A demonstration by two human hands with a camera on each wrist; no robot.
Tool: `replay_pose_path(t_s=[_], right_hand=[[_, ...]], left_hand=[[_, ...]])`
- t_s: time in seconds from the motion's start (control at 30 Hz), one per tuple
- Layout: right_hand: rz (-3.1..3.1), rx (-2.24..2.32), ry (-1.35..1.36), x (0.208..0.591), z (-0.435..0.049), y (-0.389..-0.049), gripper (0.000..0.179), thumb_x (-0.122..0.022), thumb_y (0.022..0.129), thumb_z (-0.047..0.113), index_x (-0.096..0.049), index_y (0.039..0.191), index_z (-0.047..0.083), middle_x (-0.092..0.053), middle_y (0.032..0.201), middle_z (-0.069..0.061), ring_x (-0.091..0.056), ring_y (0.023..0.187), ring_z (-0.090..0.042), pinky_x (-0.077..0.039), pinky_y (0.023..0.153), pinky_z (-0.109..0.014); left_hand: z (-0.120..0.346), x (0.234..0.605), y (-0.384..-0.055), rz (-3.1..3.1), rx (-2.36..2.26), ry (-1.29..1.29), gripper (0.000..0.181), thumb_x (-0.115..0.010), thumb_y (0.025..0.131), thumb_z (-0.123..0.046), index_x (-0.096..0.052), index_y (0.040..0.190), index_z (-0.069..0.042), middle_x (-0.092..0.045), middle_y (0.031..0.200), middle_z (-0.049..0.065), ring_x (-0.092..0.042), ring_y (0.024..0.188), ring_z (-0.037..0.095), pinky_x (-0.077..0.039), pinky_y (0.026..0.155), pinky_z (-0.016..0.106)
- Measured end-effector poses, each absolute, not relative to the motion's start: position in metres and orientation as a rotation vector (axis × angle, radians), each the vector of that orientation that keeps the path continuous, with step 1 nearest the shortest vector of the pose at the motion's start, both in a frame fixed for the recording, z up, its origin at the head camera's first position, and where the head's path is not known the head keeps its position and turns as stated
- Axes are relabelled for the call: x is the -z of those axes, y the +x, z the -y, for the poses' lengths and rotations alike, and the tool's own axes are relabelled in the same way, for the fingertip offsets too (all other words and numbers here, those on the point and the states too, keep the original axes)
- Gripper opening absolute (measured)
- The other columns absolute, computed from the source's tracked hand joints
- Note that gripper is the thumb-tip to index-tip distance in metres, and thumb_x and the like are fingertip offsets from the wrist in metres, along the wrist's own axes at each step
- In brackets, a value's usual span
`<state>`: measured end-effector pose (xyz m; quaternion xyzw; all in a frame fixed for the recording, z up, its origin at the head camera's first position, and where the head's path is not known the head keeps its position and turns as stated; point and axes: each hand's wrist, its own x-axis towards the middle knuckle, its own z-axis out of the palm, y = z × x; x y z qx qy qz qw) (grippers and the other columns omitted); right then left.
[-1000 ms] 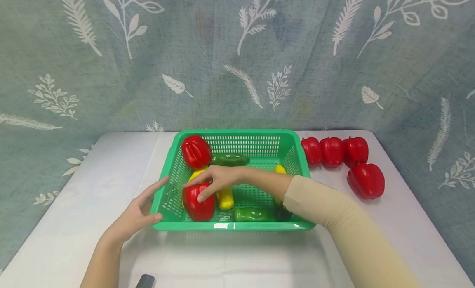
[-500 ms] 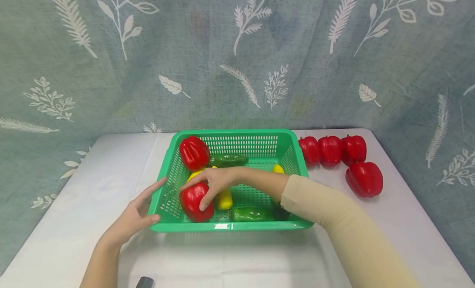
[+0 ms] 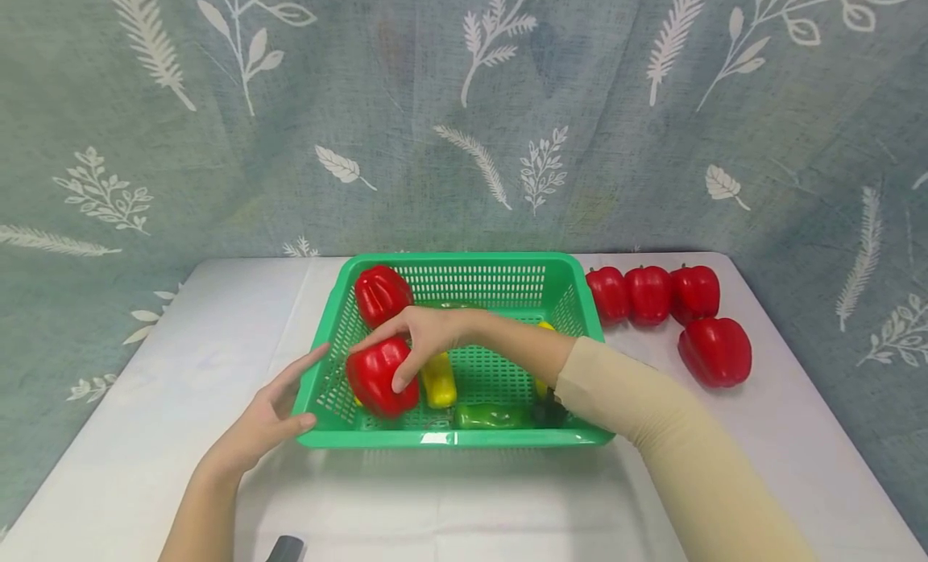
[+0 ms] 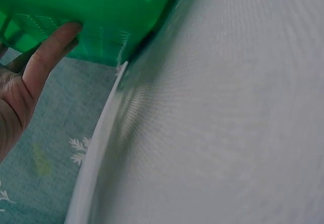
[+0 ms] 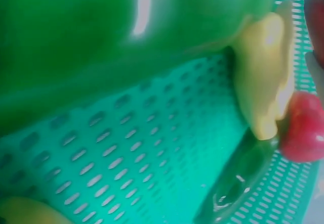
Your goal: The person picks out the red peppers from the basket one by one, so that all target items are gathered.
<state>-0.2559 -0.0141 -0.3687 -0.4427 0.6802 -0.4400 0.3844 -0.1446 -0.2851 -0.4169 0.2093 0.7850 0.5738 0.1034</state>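
My right hand (image 3: 428,332) grips a red bell pepper (image 3: 380,381) over the left part of a green slotted basket (image 3: 507,439), with thumb on its near side. On the basket's left wall my left hand (image 3: 264,421) rests with fingers fairly straight; the left wrist view shows those fingers (image 4: 48,57) against the outside of the wall. Another red bell pepper (image 3: 383,295) lies in the far left corner. Beside the gripped one is a yellow pepper (image 3: 439,385). A green pepper (image 3: 493,417) lies along the near wall. In the right wrist view a dark green pepper (image 5: 235,178) shows.
Several red bell peppers (image 3: 648,296) stand on the white-covered table (image 3: 435,506) right of the basket. A dark object (image 3: 286,548) pokes in at the near edge. Patterned cloth (image 3: 406,127) hangs behind. Another yellow piece (image 3: 542,389) sits on the basket's right side, partly behind my forearm.
My right hand, with the red bell pepper in its grip, has risen slightly and moved a little away from the near rim. The left hand has stayed at the basket's side.
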Motion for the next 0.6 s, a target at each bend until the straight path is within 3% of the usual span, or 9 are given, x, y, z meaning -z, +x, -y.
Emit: replay_pose_path(t_s=[0.43, 0.6], right_hand=[[-1.79, 1.183, -1.17, 0.341, 0.003, -0.259, 0.067, -0.078, 0.074, 0.015, -0.052, 0.136, 0.012, -0.055, 0.127, -0.005, -0.047, 0.118, -0.019, -0.054, 0.084, -0.033], [-1.809, 1.22, -1.142, 0.332, -0.003, -0.26, 0.067, -0.079, 0.073, 0.015, -0.053, 0.135, 0.013, -0.056, 0.126, -0.005, -0.049, 0.116, -0.021, -0.055, 0.083, -0.035]], left_hand=[[0.286, 0.421, -0.145, -2.356, -1.668, 0.569, 0.078, -0.064, 0.083, -0.003, -0.026, 0.15, -0.017, -0.024, 0.153, -0.011, -0.028, 0.128, -0.012, -0.042, 0.092, 0.016], [0.287, 0.419, -0.144, -2.362, -1.671, 0.579, 0.077, -0.063, 0.084, -0.002, -0.027, 0.15, -0.018, -0.022, 0.155, -0.006, -0.027, 0.129, -0.01, -0.04, 0.094, 0.014]])
